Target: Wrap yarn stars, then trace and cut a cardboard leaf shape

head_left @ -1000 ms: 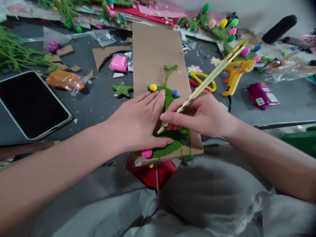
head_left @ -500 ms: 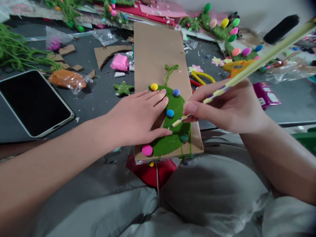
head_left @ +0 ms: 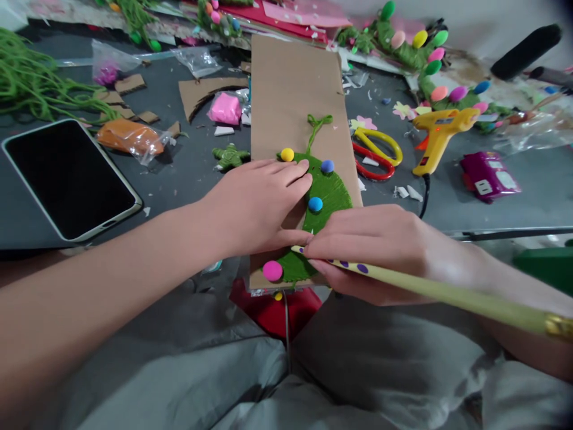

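A green yarn-wrapped shape [head_left: 336,194], with coloured balls on it and a yarn bow at its top, lies on a brown cardboard piece [head_left: 295,77]. My left hand [head_left: 264,203] rests flat across its left side, fingers stretched out, thumb pointing right. In my right hand [head_left: 380,251] is a paintbrush [head_left: 416,285], pinched near the tapered handle end. That end touches or hovers just over the green yarn by my left thumb; the brass ferrule is at the far right and the bristles are out of frame. A blue ball [head_left: 315,204] and a pink ball [head_left: 273,271] sit close by.
On the dark table are a phone [head_left: 70,180], scissors [head_left: 375,170], a yellow glue gun [head_left: 441,134], a purple packet [head_left: 490,175], a green star [head_left: 230,157], an orange clay packet [head_left: 131,138] and green yarn [head_left: 36,83]. Decorated green pieces line the back.
My right hand has moved down and turned, so the paintbrush now slants down to the right instead of up. Scissors and glue gun have come into fuller view. My left hand stays put on the green shape.
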Tool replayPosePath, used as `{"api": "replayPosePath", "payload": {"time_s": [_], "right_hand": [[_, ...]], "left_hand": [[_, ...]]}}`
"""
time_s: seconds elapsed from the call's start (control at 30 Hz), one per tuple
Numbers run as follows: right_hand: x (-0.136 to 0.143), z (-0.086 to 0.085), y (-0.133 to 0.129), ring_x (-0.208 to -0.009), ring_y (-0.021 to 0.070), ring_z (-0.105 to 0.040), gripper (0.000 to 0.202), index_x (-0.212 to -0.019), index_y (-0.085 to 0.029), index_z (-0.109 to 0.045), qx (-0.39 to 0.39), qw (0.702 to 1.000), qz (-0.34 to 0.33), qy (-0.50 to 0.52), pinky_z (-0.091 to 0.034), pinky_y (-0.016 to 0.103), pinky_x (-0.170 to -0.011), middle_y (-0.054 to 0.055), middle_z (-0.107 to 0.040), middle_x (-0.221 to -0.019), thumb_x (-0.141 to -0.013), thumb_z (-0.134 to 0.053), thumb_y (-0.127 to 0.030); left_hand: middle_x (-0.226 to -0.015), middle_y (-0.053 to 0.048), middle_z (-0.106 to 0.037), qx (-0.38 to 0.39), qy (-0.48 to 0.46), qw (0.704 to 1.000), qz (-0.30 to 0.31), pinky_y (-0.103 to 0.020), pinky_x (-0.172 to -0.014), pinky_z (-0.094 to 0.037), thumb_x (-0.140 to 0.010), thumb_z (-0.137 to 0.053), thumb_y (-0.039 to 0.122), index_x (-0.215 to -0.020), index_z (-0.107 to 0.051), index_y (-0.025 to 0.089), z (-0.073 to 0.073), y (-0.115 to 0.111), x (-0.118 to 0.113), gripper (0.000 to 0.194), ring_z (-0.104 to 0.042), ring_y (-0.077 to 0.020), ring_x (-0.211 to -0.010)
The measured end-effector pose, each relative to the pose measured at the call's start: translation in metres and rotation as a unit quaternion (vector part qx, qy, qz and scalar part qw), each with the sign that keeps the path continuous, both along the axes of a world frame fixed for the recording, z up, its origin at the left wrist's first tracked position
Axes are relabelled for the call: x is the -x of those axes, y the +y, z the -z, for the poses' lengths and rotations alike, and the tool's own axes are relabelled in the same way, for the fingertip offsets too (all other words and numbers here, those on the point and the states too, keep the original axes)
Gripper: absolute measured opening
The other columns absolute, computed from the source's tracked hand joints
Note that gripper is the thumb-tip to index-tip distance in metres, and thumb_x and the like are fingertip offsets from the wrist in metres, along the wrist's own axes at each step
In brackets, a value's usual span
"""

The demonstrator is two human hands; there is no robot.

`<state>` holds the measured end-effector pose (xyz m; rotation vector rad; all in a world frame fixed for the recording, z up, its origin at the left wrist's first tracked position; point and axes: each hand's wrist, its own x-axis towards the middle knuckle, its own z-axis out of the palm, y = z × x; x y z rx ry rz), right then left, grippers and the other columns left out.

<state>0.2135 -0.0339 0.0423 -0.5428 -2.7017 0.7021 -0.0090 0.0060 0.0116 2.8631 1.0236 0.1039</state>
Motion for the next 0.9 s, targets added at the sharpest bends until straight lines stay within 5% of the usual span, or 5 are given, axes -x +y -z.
{"api": "replayPosePath", "payload": {"time_s": [0.2,0.63,0.9], "right_hand": [[0.008,0.001,0.0,-0.073,0.0143,-0.064,0.016,-0.087,-0.019,-0.066,0.022,0.999,0.04,0.011,-0.046,0.029,-0.068,0.004,-0.072,-0.083,-0.1,-0.056,-0.018],[0.014,0.005,0.006,-0.066,0.0093,-0.061,0.013,-0.097,-0.015,-0.074,0.121,0.988,0.092,0.039,-0.046,0.021,-0.059,0.003,-0.076,-0.084,-0.097,-0.063,-0.021],[0.017,0.004,0.006,-0.07,0.0107,-0.065,0.012,-0.094,-0.014,-0.075,0.119,0.989,0.072,0.057,-0.049,0.022,-0.064,0.004,-0.078,-0.087,-0.096,-0.064,-0.018]], "left_hand": [[-0.162,-0.017,-0.044,0.02,0.002,1.0,-0.002,-0.047,-0.119,-0.036,-0.094,-0.05,0.052,-0.148,-0.048,0.01,-0.003,0.0,0.001,0.069,-0.049,-0.0327,-0.143],[-0.161,-0.016,-0.046,-0.002,0.0,1.0,-0.004,-0.046,-0.12,-0.034,-0.094,-0.043,0.049,-0.147,-0.049,0.01,0.0,-0.002,0.0,0.066,-0.05,-0.0312,-0.143],[-0.16,-0.014,-0.048,0.004,0.003,1.0,-0.005,-0.046,-0.12,-0.035,-0.091,-0.045,0.048,-0.147,-0.049,0.013,-0.002,-0.002,0.0,0.066,-0.05,-0.0311,-0.143]]}}
